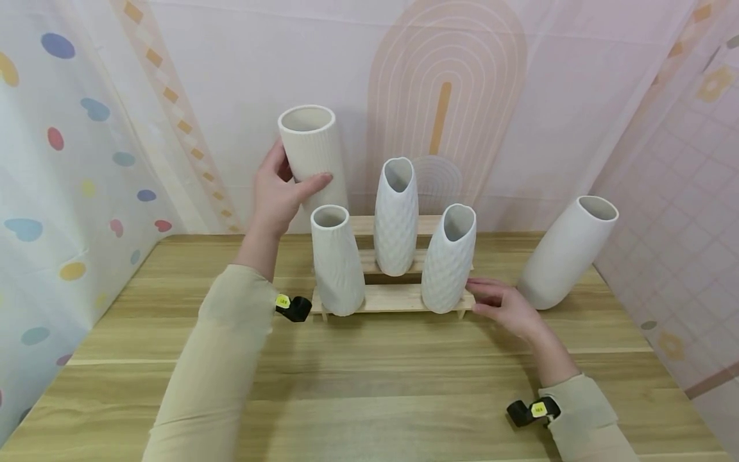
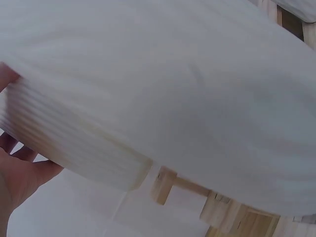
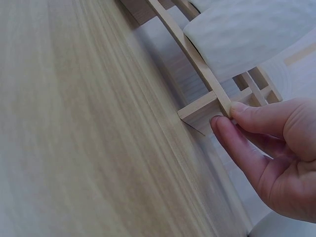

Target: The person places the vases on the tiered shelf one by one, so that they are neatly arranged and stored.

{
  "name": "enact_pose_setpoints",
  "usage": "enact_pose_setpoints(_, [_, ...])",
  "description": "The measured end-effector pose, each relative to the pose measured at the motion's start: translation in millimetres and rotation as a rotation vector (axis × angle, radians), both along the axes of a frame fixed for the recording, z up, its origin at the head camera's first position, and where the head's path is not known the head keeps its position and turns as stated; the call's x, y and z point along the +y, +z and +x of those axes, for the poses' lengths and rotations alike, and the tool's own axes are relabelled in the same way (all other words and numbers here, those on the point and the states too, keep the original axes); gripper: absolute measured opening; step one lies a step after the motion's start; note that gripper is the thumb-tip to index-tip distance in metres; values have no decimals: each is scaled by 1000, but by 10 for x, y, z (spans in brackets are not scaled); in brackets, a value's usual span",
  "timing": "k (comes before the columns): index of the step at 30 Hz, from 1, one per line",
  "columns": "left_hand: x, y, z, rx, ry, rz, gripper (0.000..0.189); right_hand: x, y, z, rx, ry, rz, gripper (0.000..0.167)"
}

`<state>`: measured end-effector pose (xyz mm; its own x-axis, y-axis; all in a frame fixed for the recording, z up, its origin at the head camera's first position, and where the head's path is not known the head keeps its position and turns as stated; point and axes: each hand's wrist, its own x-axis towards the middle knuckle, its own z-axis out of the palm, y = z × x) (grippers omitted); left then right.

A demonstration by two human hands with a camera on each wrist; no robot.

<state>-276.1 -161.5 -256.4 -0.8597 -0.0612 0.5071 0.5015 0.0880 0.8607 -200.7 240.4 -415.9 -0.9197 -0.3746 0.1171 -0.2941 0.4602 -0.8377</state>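
Note:
My left hand [image 1: 281, 192] grips a tall cream ribbed vase [image 1: 314, 151] over the back left of a stepped wooden stand [image 1: 392, 298]. In the left wrist view the ribbed vase [image 2: 74, 138] lies between thumb and fingers, and a nearer white vase [image 2: 163, 89] fills much of the picture. My right hand [image 1: 508, 311] pinches the right end of the stand's lowest step between thumb and fingers, as the right wrist view shows at the wooden slat [image 3: 195, 61]. On that step stand a wavy-ribbed vase [image 1: 339, 269] at left and a dimpled vase [image 1: 450, 263] at right.
Another dimpled vase [image 1: 396, 218] stands on the middle step. Right of my right hand, a smooth white vase [image 1: 568, 253] stands on the wood-grain table [image 1: 369, 391]. Patterned curtains [image 1: 231, 77] hang close behind and at both sides.

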Motion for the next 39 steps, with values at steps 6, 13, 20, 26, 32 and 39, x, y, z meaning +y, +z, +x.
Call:
enact_pose_setpoints(6, [82,-69,-37,-11,-22,0,71,4,-12,-4,37,15,-13,43])
enact_pose_setpoints(13, [162,-132,-83,-12,-48,15,72,-7,24,8,-21,-8,3,44])
enact_pose_setpoints(20, [157,-145,-113,-32,-44,-17,75,-15,50,13,-24,-14,11,44])
enact_pose_setpoints(26, [148,-149,-142,-46,-47,-30,77,-7,22,-3,-20,-6,6,44])
enact_pose_setpoints(32, [140,-151,-157,-60,-54,-25,80,-11,19,-6,-22,7,-4,44])
enact_pose_setpoints(39, [102,-143,-198,-71,-73,-61,82,-24,28,-22,-17,5,6,45])
